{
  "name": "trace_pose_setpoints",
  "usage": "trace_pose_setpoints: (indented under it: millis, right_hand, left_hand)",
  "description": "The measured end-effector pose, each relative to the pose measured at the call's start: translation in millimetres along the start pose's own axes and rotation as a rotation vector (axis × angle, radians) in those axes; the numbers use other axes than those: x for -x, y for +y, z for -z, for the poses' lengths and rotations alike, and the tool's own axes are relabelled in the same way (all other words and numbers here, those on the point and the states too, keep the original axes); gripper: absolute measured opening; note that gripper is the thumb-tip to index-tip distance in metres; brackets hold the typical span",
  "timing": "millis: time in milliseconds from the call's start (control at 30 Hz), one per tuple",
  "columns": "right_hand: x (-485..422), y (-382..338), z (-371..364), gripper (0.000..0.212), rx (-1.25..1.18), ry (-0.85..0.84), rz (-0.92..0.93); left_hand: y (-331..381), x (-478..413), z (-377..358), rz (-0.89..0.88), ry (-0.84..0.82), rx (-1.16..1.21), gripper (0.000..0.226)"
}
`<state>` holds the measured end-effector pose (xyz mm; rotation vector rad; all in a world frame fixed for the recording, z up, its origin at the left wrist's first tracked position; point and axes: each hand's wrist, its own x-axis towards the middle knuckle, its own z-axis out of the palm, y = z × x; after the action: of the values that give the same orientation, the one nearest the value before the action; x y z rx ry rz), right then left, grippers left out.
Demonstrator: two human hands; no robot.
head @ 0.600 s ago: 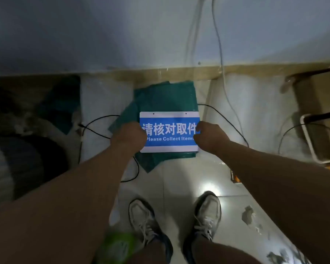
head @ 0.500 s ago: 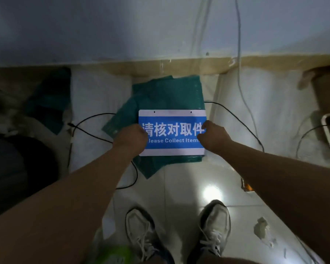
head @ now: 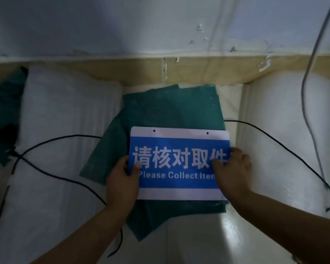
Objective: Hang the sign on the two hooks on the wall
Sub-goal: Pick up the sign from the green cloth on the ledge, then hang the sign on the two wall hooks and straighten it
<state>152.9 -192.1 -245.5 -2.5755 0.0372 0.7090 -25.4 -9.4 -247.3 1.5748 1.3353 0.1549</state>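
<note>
I hold a blue and white sign (head: 179, 162) with white Chinese characters and "Please Collect Items" out in front of me, facing up. Two small holes sit in its white top strip. My left hand (head: 122, 180) grips its left edge, thumb on the face. My right hand (head: 232, 168) grips its right edge, thumb over the last characters. The pale wall (head: 141, 25) fills the top of the view. No hooks show on it.
Below the sign lies a green sheet (head: 170, 111) on the floor, flanked by white sacks (head: 65, 130). A black cable (head: 55, 141) loops across the left sack and another crosses the right. A grey cord (head: 311, 73) hangs down the wall at right.
The view has tilted up and drawn closer to the wall, so my shoes have left the frame. The sign looks larger and both hands still grip its sides.
</note>
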Motion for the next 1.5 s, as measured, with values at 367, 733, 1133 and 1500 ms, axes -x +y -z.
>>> trace_pose_setpoints:
  millis: [367,733,1133,1500]
  right_hand:
    - [17.2,-43.2,65.8,0.053,-0.381,-0.018,-0.044]
    - [184.5,-241.5,384.9,0.032,-0.61,0.033,0.053]
    - [413.1,-510.5,834.3,0.03,-0.723,0.184,0.477]
    - [550.6,-619.3,1031.7,0.032,-0.878,0.375,0.773]
  left_hand:
    - [62.0,23.8,38.6,-0.038,0.053,0.125,0.02]
    - [380.7,181.6,227.9,-0.175,0.113,0.205,0.018]
    - [813.8,405.8,462.3,-0.655,0.315,0.246,0.023]
    - [1032.4,526.1,592.9,-0.915,0.443,0.395,0.028]
